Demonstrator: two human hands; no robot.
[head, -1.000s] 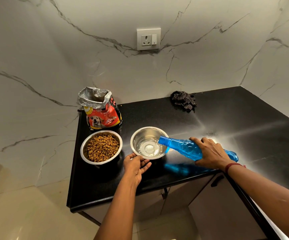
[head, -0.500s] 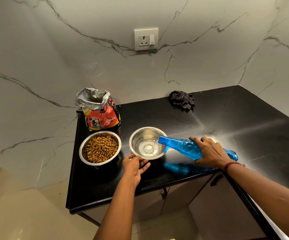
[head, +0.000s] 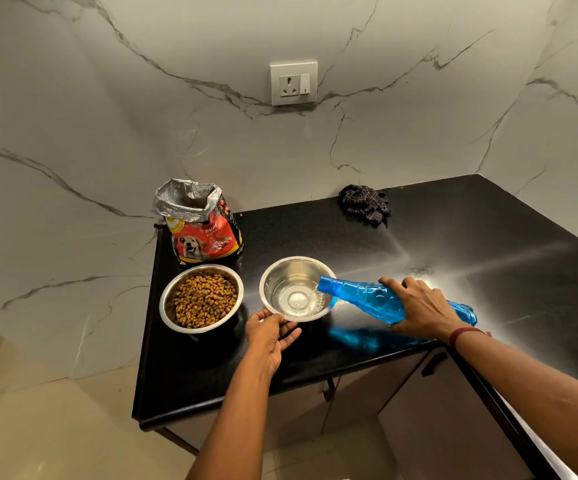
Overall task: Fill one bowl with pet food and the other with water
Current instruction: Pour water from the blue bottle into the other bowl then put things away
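Pouring, the right hand [head: 422,311] wraps its fingers round the tilted blue bottle [head: 370,299], mouth over the right bowl [head: 296,289], whose near rim the left hand [head: 268,336] pinches to steady it beside the full food bowl [head: 201,298].

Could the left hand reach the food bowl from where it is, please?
Probably yes: the left hand holds the water bowl, and the food bowl sits just beside it, nothing between.

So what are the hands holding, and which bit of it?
The right hand grips the blue bottle round its middle, tipped over the water bowl. The left hand pinches that bowl's near rim.
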